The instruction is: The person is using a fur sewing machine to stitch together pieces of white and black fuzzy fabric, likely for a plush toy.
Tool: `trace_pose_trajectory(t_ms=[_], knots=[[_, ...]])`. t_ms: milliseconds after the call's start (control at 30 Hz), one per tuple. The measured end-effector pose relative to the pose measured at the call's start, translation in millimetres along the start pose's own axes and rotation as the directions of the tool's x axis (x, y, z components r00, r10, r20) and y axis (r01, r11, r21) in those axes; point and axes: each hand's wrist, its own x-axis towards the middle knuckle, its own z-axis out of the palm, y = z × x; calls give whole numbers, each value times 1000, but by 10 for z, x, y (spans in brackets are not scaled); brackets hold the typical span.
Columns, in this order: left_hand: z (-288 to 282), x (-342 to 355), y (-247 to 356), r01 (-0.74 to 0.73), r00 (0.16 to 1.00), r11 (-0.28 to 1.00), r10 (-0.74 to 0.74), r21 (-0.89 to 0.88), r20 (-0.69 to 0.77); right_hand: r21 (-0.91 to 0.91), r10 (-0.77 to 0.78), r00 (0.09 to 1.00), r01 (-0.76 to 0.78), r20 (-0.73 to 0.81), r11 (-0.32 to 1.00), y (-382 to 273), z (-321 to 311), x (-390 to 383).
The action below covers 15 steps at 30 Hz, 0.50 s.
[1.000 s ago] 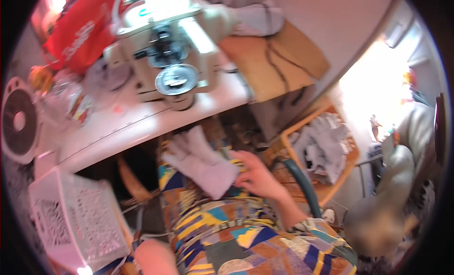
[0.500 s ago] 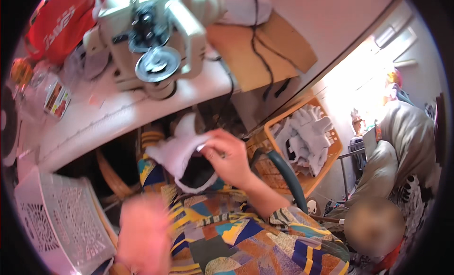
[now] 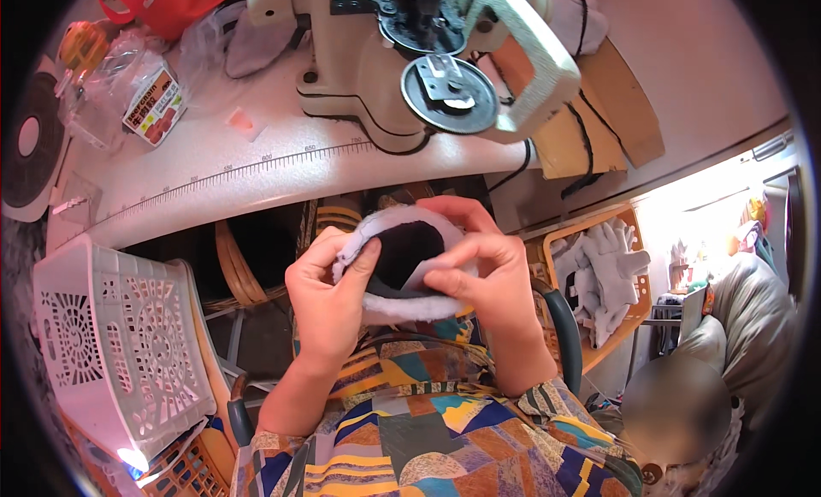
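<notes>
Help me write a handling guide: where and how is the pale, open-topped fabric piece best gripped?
The pale fabric piece is probably best pinched by its rim, coming from left and right: it opens upward in a ring, leaving room for thumbs inside. The left hand pinches the left edge.

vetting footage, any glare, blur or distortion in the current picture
Head view: glare whites out part of the right side; head view: the table's front edge curves and the corners go black; head view: the fluffy white piece looks fairly sharp, but a round patch at lower right is blurred.
</notes>
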Motion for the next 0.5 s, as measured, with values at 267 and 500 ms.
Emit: trace_pose_trajectory(t_ms=[267, 500], knots=[[-9, 211, 3, -10, 992, 999, 3, 52, 128, -115, 210, 975, -218, -76, 969, 7, 106, 299], [-1, 363, 43, 15, 992, 997, -24, 69, 127, -124, 179, 980, -189, -90, 974, 131, 78, 351]])
